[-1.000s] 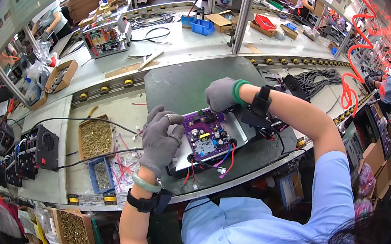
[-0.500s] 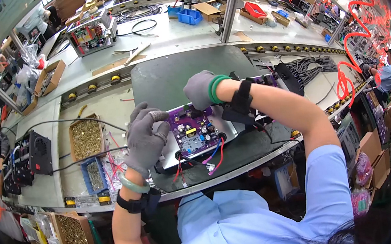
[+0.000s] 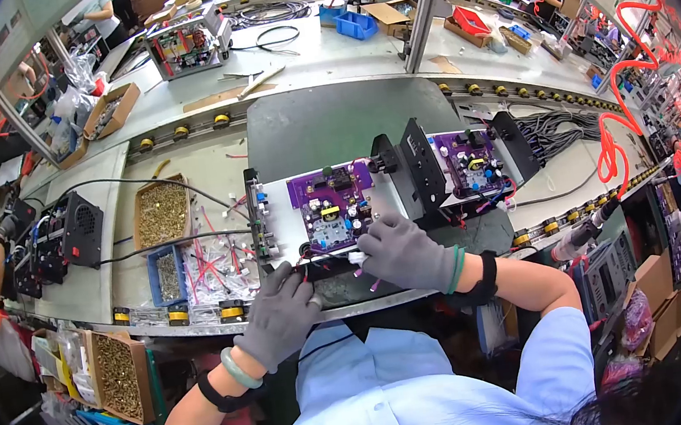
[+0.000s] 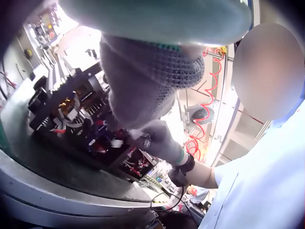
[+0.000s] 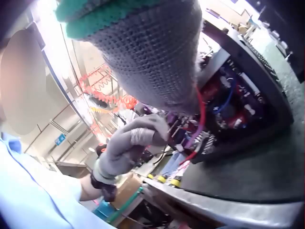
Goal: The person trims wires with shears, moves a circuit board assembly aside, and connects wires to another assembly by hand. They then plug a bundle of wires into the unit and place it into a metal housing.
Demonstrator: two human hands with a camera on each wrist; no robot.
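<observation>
A metal chassis (image 3: 278, 199) carrying a purple circuit board (image 3: 308, 189) lies before me on a dark mat. Black, red and purple-tipped wires come out at its front edge. My gloved right hand (image 3: 409, 255) pinches the wires there, with a white connector (image 3: 356, 257) at its fingertips. In the right wrist view a red wire (image 5: 202, 112) runs out from under that hand. My gloved left hand (image 3: 281, 317) is at the chassis's front left corner; in the right wrist view its thumb and fingers (image 5: 143, 136) come together on thin wire ends.
A second chassis with a purple board (image 3: 456, 147) and black panel (image 3: 421, 173) stands to the right. Left are a box of brass-coloured parts (image 3: 162, 213), a blue bin (image 3: 166, 276) and loose wires (image 3: 215, 266). A roller track (image 3: 182, 132) runs behind the mat (image 3: 347, 127).
My right hand has come from the board's back edge down to the wires at the front. My left hand has dropped from the chassis's left side to its front corner, uncovering the left panel.
</observation>
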